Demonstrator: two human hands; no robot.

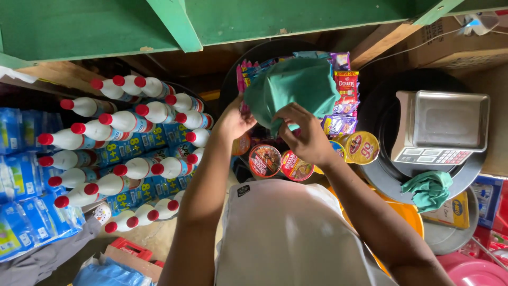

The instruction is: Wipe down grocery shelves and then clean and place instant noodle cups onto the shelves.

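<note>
Both my hands hold a green cloth (296, 87) spread in front of me. My left hand (234, 121) grips its left edge from behind, fingers hidden by the fabric. My right hand (302, 132) pinches the lower fold of the cloth. Behind the cloth hang colourful snack and sachet packets (345, 98). Just below it sit round lidded cups (266, 160) with printed tops.
Stacked white bottles with red caps (124, 151) fill the left side beside blue packs (24, 180). A digital scale with a steel pan (442, 127) rests on a black drum at right, a second green cloth (429, 189) in front of it. Green shelving (211, 21) runs overhead.
</note>
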